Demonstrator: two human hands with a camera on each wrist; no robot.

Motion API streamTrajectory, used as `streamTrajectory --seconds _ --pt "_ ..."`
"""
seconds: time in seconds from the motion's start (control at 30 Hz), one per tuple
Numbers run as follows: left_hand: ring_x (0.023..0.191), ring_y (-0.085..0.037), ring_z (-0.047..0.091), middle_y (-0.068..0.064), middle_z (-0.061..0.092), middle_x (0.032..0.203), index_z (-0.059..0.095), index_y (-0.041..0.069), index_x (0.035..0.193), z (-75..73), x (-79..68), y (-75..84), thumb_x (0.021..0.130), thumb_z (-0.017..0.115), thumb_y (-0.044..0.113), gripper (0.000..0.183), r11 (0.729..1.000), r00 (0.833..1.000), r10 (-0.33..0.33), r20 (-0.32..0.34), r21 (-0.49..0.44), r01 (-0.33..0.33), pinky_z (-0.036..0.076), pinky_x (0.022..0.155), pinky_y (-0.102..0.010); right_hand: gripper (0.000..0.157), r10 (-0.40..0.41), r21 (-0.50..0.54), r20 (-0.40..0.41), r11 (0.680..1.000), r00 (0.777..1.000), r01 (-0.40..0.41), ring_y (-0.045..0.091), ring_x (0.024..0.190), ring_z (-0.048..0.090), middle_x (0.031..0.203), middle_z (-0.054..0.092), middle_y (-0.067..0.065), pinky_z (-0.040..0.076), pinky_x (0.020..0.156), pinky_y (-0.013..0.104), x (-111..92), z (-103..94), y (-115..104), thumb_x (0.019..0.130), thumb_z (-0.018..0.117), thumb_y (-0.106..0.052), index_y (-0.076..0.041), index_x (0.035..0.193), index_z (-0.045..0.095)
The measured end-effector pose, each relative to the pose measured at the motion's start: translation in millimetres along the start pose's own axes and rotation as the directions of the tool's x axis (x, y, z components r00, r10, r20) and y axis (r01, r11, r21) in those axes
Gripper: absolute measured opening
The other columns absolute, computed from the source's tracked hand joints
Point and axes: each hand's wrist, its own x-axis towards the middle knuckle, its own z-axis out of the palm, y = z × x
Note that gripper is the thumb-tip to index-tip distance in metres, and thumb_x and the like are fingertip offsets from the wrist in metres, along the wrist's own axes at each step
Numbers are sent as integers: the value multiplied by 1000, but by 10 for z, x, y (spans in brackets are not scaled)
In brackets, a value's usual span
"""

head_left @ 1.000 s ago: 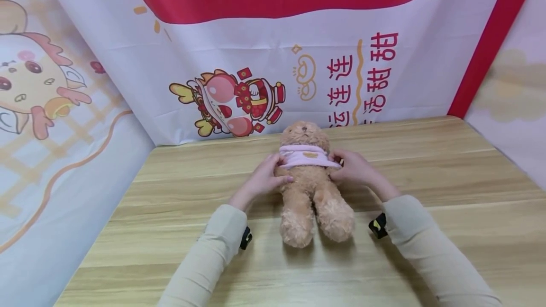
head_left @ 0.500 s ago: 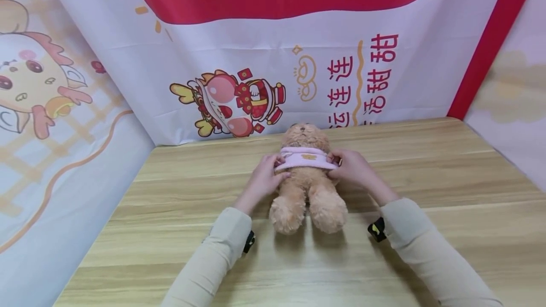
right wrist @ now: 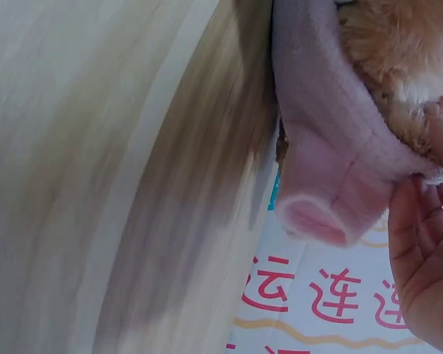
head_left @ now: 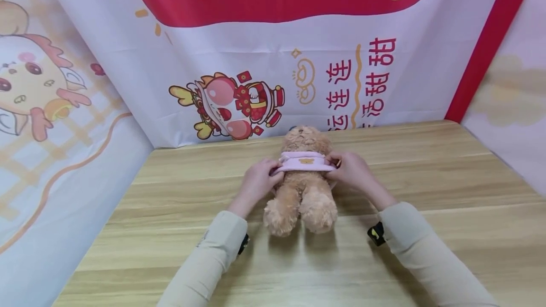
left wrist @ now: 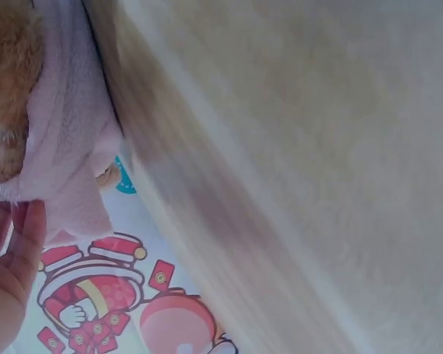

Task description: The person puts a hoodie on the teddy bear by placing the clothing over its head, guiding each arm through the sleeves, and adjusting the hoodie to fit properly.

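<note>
A tan teddy bear (head_left: 317,210) lies on the table in the head view, its feet towards me and its head at the back. Around its upper body is a pale pink shirt (head_left: 304,161) with a small yellow-brown patch. My left hand (head_left: 259,180) pinches the shirt's hem at the left side. At the right side the hem is pinched by my right hand (head_left: 352,170). The right wrist view shows a short sleeve (right wrist: 321,210) hanging with nothing coming out of its opening. In the left wrist view the pink cloth (left wrist: 66,147) stretches away from the fur.
The wood-grain table (head_left: 426,174) extends on both sides of the bear. Behind it hangs a white and red printed cloth (head_left: 256,41), close to the bear's head. A cartoon-printed cloth (head_left: 64,169) borders the left side.
The bear's legs have shifted left and away from me. The shirt's hem now stretches straighter between my hands, and my left fingers have closed onto its edge.
</note>
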Motion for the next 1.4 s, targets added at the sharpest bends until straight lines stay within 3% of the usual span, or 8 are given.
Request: streamTrajectory --seconds 0.23,0.47,0.7,0.87,1.03,1.17,1.27,1.4 --pt "62 -17 50 -4 61 72 70 8 85 -81 -4 26 82 63 10 8 989 990 142 -21 51 -140 46 60 -33 16 -17 -63 18 998 1000 18 14 60 43 65 51 2 35 57 25 0 -22 3 69 69 -3 -9 71 55" --pt "70 -13 57 -6 69 86 67 4 101 -128 -24 -5 83 62 6 19 965 965 259 36 31 -260 52 65 -29 19 -31 -74 4 997 1000 31 14 61 45 67 54 2 35 59 25 -13 0 24 73 72 -9 -11 70 54" --pt "68 -12 54 -3 63 79 65 6 95 -122 -31 -4 84 66 12 13 966 965 253 61 44 -256 50 62 -28 18 -40 21 -48 999 998 41 15 68 57 80 68 8 45 64 27 -55 5 23 73 79 -20 -9 77 65" --pt "61 -11 49 -2 59 70 65 7 86 -133 -39 -14 86 64 13 6 968 969 246 28 48 -247 44 55 -24 21 -12 87 -23 996 1000 14 19 74 63 89 68 13 49 64 24 -41 -27 27 75 78 -20 -6 85 67" --pt "58 -9 44 0 53 64 57 10 69 -151 -55 -59 86 60 9 17 962 963 270 19 38 -271 41 54 -21 32 -13 203 21 979 1000 9 23 80 65 103 60 20 54 63 20 -44 -59 81 72 79 -9 1 95 59" --pt "68 -13 52 -3 62 78 65 6 87 -146 -65 -74 83 60 8 6 965 965 256 53 48 -259 49 62 -27 29 -42 192 15 981 999 38 22 82 61 98 55 18 54 69 20 -81 -44 106 73 77 -3 4 93 57" --pt "81 -17 60 -6 66 94 64 6 106 -129 -64 -43 80 62 9 26 971 974 212 86 95 -220 53 73 -32 18 -76 118 -20 990 997 78 22 84 56 92 51 15 53 72 23 -101 -1 101 75 73 -2 1 86 59" --pt "94 -22 62 -6 63 105 58 10 112 -87 -31 61 81 62 15 31 969 980 169 103 164 -184 54 78 -38 13 -128 64 -61 989 990 132 23 82 49 87 48 12 44 70 25 -98 49 95 71 65 1 -1 81 57"
